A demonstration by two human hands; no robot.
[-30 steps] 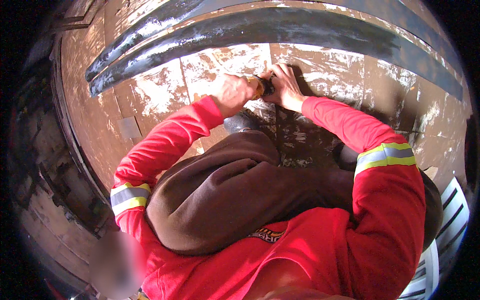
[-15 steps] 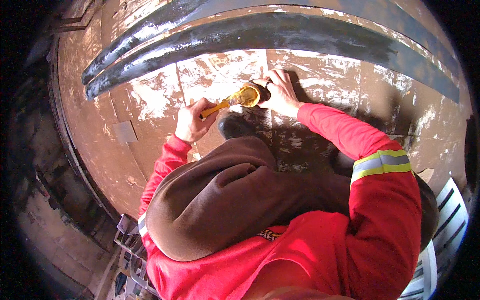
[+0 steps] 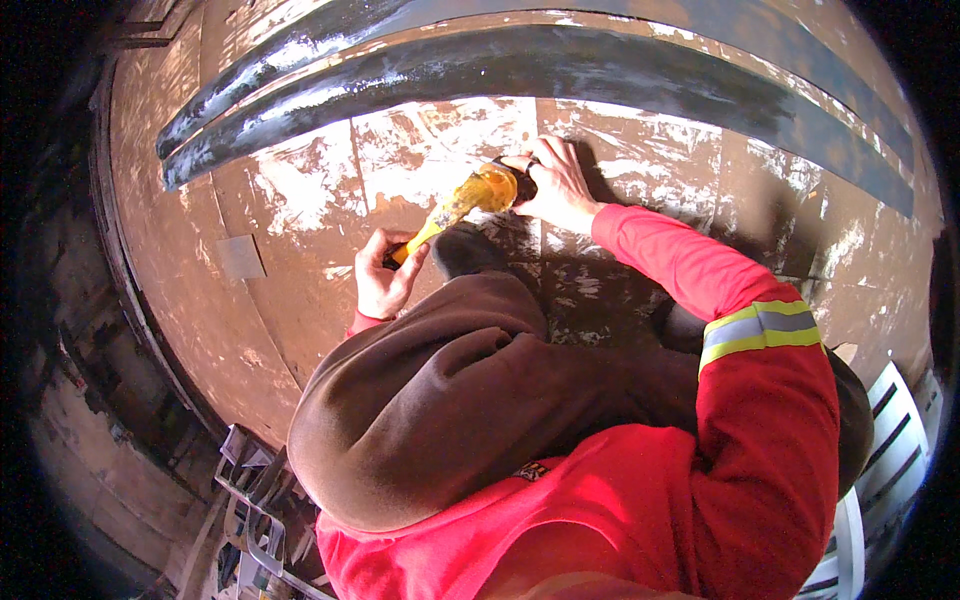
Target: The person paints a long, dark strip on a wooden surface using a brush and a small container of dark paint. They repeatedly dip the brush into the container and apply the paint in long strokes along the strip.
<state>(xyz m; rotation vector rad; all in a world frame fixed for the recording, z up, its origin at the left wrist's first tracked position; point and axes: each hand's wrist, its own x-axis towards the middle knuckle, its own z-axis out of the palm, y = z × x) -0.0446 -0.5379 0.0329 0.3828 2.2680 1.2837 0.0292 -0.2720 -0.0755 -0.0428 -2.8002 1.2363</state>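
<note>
My left hand (image 3: 383, 272) is closed around the yellow handle of a paint-smeared brush (image 3: 440, 221). The brush slants up and right, its head at the mouth of a small round can (image 3: 508, 190) with a yellowish, coated inside. Its bristles cannot be made out. My right hand (image 3: 562, 187) grips the can from the right, a dark ring on one finger. Beyond both hands lies a long dark board (image 3: 480, 68), glossy and streaked on the left, duller blue-grey at its right end. A second such board (image 3: 480, 12) runs behind it.
Brown sheeting (image 3: 300, 260) with white smears covers the floor, and a small flat square (image 3: 241, 257) lies on it at left. My bent knee (image 3: 380, 430) is close below my left hand. A white slatted chair (image 3: 890, 430) stands at right, metal frames (image 3: 250, 510) at lower left.
My left hand has drawn slightly down and left with the brush, whose handle slants more steeply. My right hand and the can have stayed nearly in place.
</note>
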